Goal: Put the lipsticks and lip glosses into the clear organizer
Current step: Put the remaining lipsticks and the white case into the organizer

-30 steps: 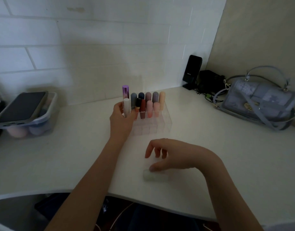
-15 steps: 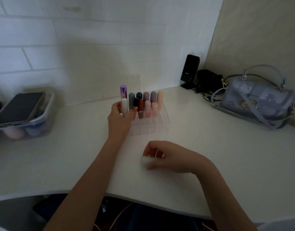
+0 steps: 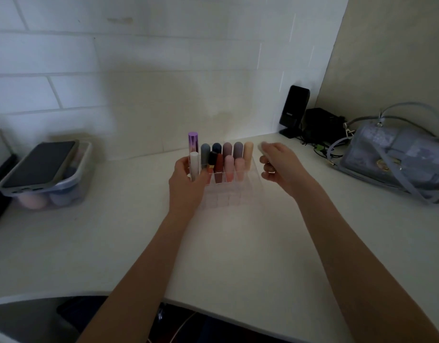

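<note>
The clear organizer (image 3: 240,191) stands on the white counter, its back rows filled with several upright lipsticks and glosses: a tall purple tube (image 3: 193,142), grey, dark blue, mauve and peach ones. My left hand (image 3: 187,183) grips the organizer's left side, fingers around a white tube (image 3: 194,165) standing in it. My right hand (image 3: 279,164) hovers just right of the organizer and holds a pale whitish lipstick (image 3: 261,146), whose tip sticks out above my fingers, blurred by motion.
A clear tub (image 3: 67,186) with makeup sponges and a phone (image 3: 40,164) on top sits at the left. A black speaker (image 3: 294,111), cables and a grey handbag (image 3: 396,157) occupy the back right corner by the wall.
My right hand picked the pale lipstick up from the counter near the front and carried it up to the organizer's right side. My left hand stayed on the organizer.
</note>
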